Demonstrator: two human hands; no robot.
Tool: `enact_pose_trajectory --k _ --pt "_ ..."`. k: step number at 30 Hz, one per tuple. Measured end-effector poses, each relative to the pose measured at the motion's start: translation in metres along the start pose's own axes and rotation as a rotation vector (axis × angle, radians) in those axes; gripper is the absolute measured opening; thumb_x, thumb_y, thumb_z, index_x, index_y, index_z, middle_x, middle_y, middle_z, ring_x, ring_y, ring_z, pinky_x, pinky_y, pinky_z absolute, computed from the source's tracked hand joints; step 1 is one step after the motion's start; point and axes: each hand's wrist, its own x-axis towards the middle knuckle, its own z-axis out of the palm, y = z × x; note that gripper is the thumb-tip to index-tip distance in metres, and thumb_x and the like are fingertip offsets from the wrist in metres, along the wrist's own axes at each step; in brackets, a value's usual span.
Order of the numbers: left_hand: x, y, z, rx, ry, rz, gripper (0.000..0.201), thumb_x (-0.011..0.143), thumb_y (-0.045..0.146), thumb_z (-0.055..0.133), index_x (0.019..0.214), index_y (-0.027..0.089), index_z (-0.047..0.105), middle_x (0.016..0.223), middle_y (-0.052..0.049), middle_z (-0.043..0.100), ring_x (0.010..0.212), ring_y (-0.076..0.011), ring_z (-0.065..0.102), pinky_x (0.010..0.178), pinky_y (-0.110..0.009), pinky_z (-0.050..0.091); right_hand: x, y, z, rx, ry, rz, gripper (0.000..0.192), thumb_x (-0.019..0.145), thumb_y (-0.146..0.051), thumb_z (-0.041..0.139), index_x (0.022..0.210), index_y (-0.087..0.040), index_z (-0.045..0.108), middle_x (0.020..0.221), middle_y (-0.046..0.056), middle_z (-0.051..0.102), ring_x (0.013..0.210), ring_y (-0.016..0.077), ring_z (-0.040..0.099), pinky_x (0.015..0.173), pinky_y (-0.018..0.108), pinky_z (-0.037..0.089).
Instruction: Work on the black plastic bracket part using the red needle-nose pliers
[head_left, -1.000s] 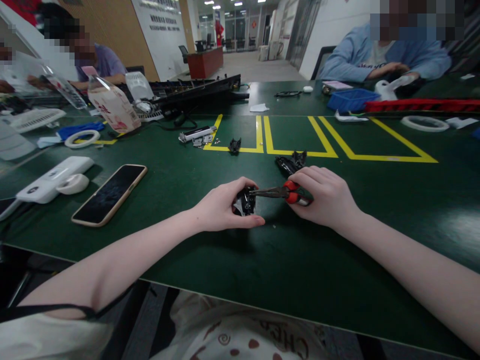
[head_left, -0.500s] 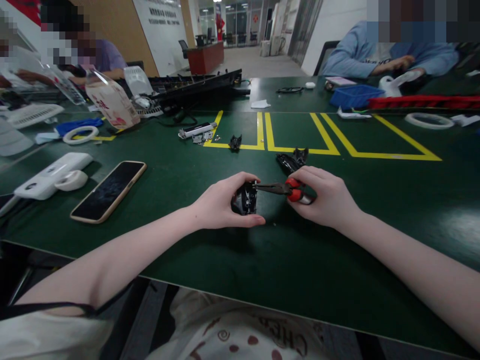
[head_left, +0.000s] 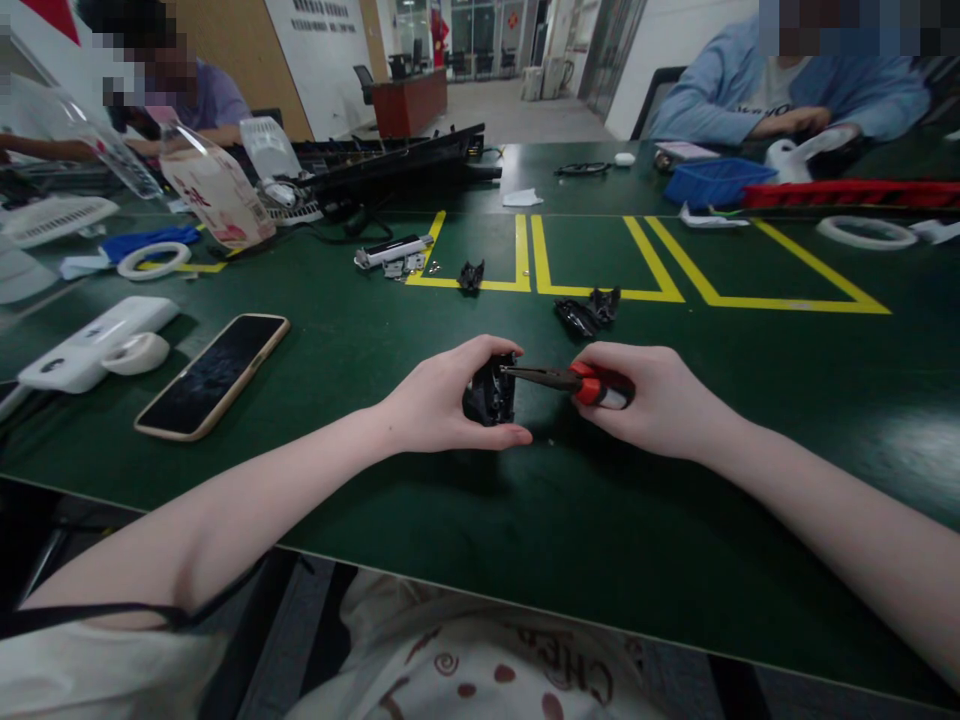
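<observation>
My left hand (head_left: 457,398) grips a small black plastic part (head_left: 493,392) between thumb and fingers, its hollow side facing right. My right hand (head_left: 643,400) is wrapped round the red handles of long-nose pliers (head_left: 551,377). The jaws point left, and their tips touch or reach into the upper part of the black piece; whether they pinch anything is too small to tell. Just beyond my right hand lie black plastic fragments (head_left: 587,312). Another black fragment (head_left: 471,276) rests near the yellow tape.
A phone (head_left: 214,377), a white power strip (head_left: 101,343) and a tape roll (head_left: 136,353) lie to the left. Behind them stands a bottle (head_left: 214,185). Small metal pieces (head_left: 403,264) lie ahead. A blue basket (head_left: 716,182) sits far right, near a person in a blue shirt.
The plier tips have shifted slightly left, further onto the black part, and the handles look closer together. My view has tilted down a little.
</observation>
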Motion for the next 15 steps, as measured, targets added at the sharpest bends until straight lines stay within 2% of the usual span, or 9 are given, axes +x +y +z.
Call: enact_pose_trajectory --k 5,9,12,14,15 --pt "0.0 -0.003 0.002 0.039 -0.026 0.007 0.071 0.081 0.05 0.077 0.137 0.018 0.046 0.135 -0.011 0.061 0.119 -0.028 0.061 0.1 -0.041 0.051 0.0 -0.002 -0.003 -0.075 0.023 -0.044 0.014 0.079 -0.031 0.065 0.089 -0.023 0.063 0.081 0.002 0.067 0.065 0.0172 0.061 0.051 0.029 0.049" --pt "0.007 -0.01 0.007 0.113 -0.048 0.018 0.073 0.081 0.053 0.077 0.137 0.017 0.047 0.135 -0.013 0.06 0.119 -0.0301 0.06 0.1 -0.044 0.049 0.0 0.001 -0.009 -0.193 0.135 -0.122 0.017 0.08 -0.031 0.063 0.095 -0.022 0.062 0.09 0.005 0.069 0.076 0.0221 0.065 0.061 0.035 0.054" --pt "0.016 -0.019 0.01 0.199 -0.068 0.041 0.073 0.079 0.059 0.076 0.134 0.018 0.05 0.13 -0.014 0.062 0.116 -0.0334 0.058 0.1 -0.049 0.046 -0.001 -0.001 -0.021 -0.361 0.296 -0.247 0.049 0.082 -0.028 0.061 0.129 -0.019 0.055 0.105 0.012 0.069 0.094 0.0309 0.066 0.076 0.045 0.054" --pt "0.023 -0.024 0.012 0.252 -0.076 0.057 0.072 0.08 0.063 0.073 0.132 0.018 0.053 0.128 -0.013 0.061 0.114 -0.0336 0.056 0.099 -0.05 0.045 -0.005 -0.011 -0.03 -0.456 0.359 -0.335 0.073 0.083 -0.026 0.06 0.152 -0.021 0.035 0.108 0.013 0.068 0.099 0.0331 0.064 0.082 0.048 0.051" --pt "0.027 -0.027 0.013 0.274 -0.077 0.063 0.071 0.081 0.064 0.071 0.132 0.018 0.054 0.127 -0.014 0.06 0.113 -0.0336 0.056 0.098 -0.049 0.045 -0.009 -0.02 -0.033 -0.49 0.364 -0.383 0.08 0.082 -0.026 0.061 0.155 -0.027 0.03 0.108 0.01 0.068 0.101 0.0325 0.064 0.084 0.049 0.05"
